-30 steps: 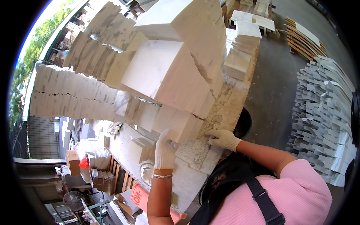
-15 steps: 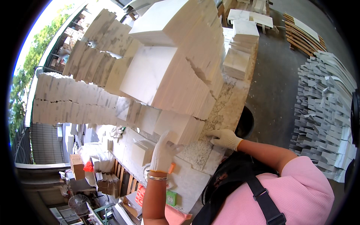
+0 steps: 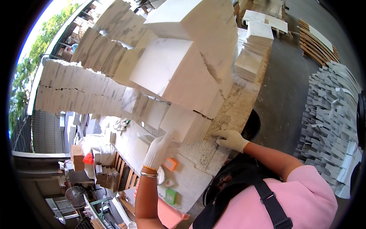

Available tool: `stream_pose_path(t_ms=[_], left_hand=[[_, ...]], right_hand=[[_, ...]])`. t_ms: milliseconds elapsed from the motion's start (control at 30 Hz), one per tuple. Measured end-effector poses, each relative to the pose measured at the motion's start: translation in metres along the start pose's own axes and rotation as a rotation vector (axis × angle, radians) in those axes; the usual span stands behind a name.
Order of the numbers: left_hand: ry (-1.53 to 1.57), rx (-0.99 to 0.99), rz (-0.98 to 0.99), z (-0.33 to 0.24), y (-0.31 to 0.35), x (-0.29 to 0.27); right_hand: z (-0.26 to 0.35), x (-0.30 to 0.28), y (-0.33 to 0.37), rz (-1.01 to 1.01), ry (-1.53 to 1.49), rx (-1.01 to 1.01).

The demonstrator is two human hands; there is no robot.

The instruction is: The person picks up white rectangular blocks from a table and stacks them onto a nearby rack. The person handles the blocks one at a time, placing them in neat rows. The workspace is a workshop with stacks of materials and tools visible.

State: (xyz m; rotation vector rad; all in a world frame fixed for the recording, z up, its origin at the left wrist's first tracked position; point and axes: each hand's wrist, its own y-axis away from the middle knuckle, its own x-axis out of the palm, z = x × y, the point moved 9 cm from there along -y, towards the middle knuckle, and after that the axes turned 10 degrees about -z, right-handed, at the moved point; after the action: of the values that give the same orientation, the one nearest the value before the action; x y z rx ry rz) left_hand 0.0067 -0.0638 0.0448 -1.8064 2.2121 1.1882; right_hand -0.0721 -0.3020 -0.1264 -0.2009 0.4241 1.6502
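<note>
In the head view, the two gloved hands were apart, on either side of the near end of a lower stack of pale tiles. This stack stood on the worktable, just in front of a taller stack. The left hand was at the stack's near left corner, its fingers pointing up toward the tiles; whether they gripped a tile could not be told. The right hand was over the rough part of the tabletop right of the stack, fingers loosely stretched and slightly parted. Near the left wrist lay an orange box and, closer to the body, a green box. A black bucket stood beyond the table's right edge.
</note>
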Motion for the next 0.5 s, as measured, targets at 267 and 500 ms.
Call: stream_pose_path(t_ms=[267,500], left_hand=[[0.133,0.046,-0.288,-0.015,0.021,-0.048],[0.461,0.325,-0.547,0.054,0.026,-0.016]], right_hand=[[0.007,-0.002,-0.004,0.026,-0.008,-0.071],[-0.002,0.011,-0.007,0.082,-0.039,0.025]])
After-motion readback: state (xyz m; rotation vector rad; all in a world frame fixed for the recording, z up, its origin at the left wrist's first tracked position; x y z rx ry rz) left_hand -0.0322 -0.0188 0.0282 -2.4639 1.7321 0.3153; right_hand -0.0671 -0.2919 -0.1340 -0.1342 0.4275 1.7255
